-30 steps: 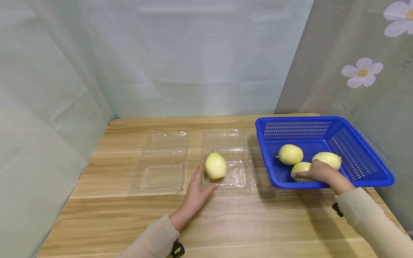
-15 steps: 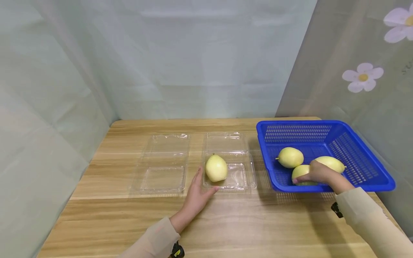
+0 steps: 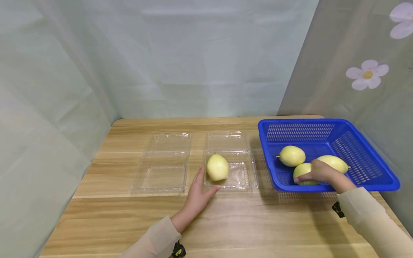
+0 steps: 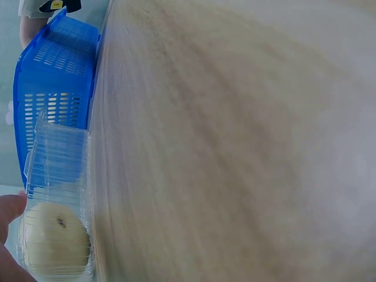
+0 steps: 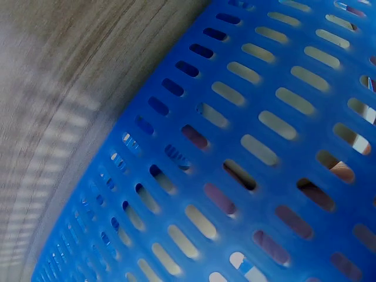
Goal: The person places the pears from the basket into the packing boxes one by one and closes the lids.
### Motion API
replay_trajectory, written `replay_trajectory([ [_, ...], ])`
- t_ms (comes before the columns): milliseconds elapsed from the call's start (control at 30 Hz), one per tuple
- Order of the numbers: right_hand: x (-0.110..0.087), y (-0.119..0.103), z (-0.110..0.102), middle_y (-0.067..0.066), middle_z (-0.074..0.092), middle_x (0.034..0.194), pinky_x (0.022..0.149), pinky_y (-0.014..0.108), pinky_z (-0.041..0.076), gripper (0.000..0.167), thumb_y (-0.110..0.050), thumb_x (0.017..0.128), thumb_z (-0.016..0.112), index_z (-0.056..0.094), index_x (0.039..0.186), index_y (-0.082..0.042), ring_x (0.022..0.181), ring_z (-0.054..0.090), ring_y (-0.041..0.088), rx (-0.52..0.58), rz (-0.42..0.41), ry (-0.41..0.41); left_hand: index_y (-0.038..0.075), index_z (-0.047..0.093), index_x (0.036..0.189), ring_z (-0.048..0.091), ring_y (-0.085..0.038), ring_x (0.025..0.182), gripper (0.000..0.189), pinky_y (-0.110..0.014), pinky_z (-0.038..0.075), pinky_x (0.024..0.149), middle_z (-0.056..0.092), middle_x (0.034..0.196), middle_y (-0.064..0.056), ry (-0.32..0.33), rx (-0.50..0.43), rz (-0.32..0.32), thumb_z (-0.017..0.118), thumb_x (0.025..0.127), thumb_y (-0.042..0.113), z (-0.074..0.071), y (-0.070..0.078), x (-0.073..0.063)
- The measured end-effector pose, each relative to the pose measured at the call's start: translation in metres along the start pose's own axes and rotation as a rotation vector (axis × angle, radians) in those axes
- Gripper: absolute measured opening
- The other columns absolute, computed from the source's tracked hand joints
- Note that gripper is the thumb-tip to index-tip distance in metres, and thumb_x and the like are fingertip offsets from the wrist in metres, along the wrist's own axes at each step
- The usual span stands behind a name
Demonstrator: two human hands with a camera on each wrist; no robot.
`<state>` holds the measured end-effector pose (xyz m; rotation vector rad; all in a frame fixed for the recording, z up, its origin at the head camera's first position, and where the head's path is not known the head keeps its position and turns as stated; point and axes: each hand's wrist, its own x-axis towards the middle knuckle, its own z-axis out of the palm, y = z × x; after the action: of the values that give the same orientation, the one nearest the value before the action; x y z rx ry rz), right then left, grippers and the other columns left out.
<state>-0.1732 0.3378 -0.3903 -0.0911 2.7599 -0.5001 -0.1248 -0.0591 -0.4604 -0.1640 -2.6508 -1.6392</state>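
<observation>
One yellow pear (image 3: 217, 167) stands, stem up, in the left part of a lidded clear plastic box (image 3: 238, 173), whose lid lies folded back. My left hand (image 3: 196, 197) rests at that box's front left corner, thumb along the front edge and fingers straight beside the left wall. In the left wrist view, the thumb (image 4: 12, 208) shows near the box wall. Inside the blue basket (image 3: 274, 181), my right hand (image 3: 319, 172) grips a pear (image 3: 300, 172) from above. Two other pears lie there, one pear (image 3: 292, 156) behind it and another pear (image 3: 335, 163) to the right.
A second clear box (image 3: 164, 177), lid also folded back, lies to the left on the wooden table (image 3: 129, 222). Basket walls rise around the right hand; in the right wrist view the slotted wall (image 5: 235, 141) hides most of it. Cloth (image 3: 206, 64) hangs behind the table.
The right-hand pear in the basket has shifted slightly rightward. Both hands keep nearly the same places, the right one still on its pear. The head view has moved a little.
</observation>
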Motion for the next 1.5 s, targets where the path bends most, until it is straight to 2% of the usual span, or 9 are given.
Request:
replay_trajectory([
  [133,-0.0005,-0.0012,0.0011,0.003,0.043,0.069,0.055,0.027,0.038,0.055,-0.046,0.066,0.081,0.05,0.076,-0.002,0.064,0.044,0.019,0.002,-0.007,0.009,-0.007,0.024,0.146,0.023,-0.043,0.14,0.088,-0.057,0.021,0.115,0.023,0.153,-0.025,0.0,-0.003,0.002,0.075,0.082,0.026,0.0002,-0.0006,-0.0002],
  [300,-0.001,-0.0024,0.0032,0.002,0.042,0.066,0.053,0.027,0.038,0.055,-0.045,0.063,0.083,0.049,0.072,-0.004,0.062,0.044,0.018,-0.008,-0.02,0.029,-0.007,0.025,0.146,0.023,-0.044,0.14,0.088,-0.058,0.021,0.114,0.023,0.153,-0.026,0.002,-0.005,0.003,0.075,0.081,0.024,0.0003,-0.001,-0.001],
  [533,-0.0026,-0.0021,0.0044,0.007,0.048,0.07,0.055,0.029,0.041,0.065,-0.044,0.061,0.085,0.052,0.083,0.007,0.065,0.047,0.021,-0.007,-0.005,0.054,-0.007,0.024,0.146,0.022,-0.042,0.141,0.089,-0.055,0.02,0.115,0.022,0.153,-0.025,-0.002,-0.009,-0.006,0.075,0.081,0.026,0.0009,-0.0015,-0.0015],
  [933,-0.006,-0.0015,0.0001,0.012,0.053,0.075,0.055,0.03,0.044,0.081,-0.046,0.059,0.086,0.05,0.096,0.016,0.068,0.051,0.024,0.01,-0.004,0.111,-0.008,0.024,0.146,0.023,-0.044,0.14,0.089,-0.057,0.021,0.115,0.024,0.152,-0.027,-0.005,-0.003,0.011,0.074,0.082,0.029,0.0022,-0.0036,-0.0003],
  [1200,-0.0079,-0.001,-0.0043,0.024,0.056,0.084,0.06,0.04,0.049,0.09,-0.044,0.058,0.088,0.045,0.105,0.02,0.072,0.055,0.032,0.021,-0.016,0.187,-0.009,0.026,0.145,0.024,-0.043,0.14,0.087,-0.057,0.021,0.115,0.024,0.152,-0.027,0.009,-0.005,0.019,0.075,0.082,0.026,0.0001,0.0006,0.0001],
  [1500,-0.0087,0.0014,-0.0014,0.031,0.057,0.092,0.062,0.042,0.05,0.094,-0.04,0.059,0.089,0.041,0.113,0.02,0.077,0.057,0.036,0.066,-0.019,0.244,-0.008,0.025,0.145,0.024,-0.043,0.14,0.087,-0.057,0.021,0.115,0.024,0.152,-0.026,0.002,0.002,0.022,0.074,0.082,0.027,0.0004,-0.0005,0.0007],
])
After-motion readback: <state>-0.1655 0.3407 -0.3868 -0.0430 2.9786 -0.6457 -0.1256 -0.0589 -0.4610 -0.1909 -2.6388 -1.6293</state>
